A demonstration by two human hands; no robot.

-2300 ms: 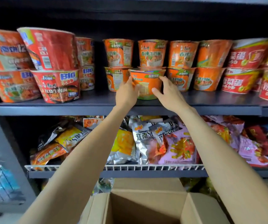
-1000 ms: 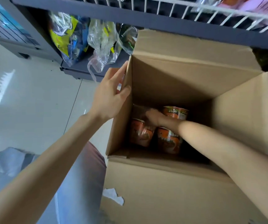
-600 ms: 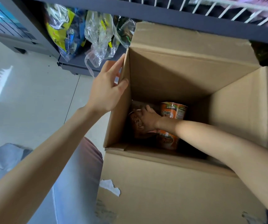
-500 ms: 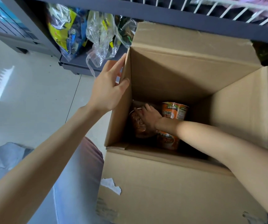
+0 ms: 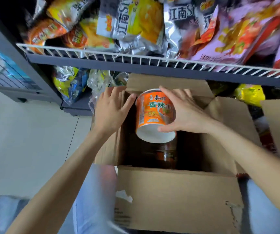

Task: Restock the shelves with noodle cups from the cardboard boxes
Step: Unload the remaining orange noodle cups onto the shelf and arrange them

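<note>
An orange noodle cup hangs tilted above the open cardboard box, its white base toward me. My right hand grips it from the right, fingers over the top rim and thumb under the base. My left hand is flat and spread just left of the cup, over the box's left flap, thumb close to the cup; I cannot tell whether it touches. Deep in the shadowed box, another noodle cup is dimly visible.
A shelf with a white wire front rail runs just above the box, packed with snack bags. Lower bags sit left of the box on the bottom shelf. Pale tiled floor lies at left. My knees flank the box.
My right hand has lifted an orange cup out of the box's bottom to its opening. My left hand has left the flap's edge and spread beside the cup. The view tilted up.
</note>
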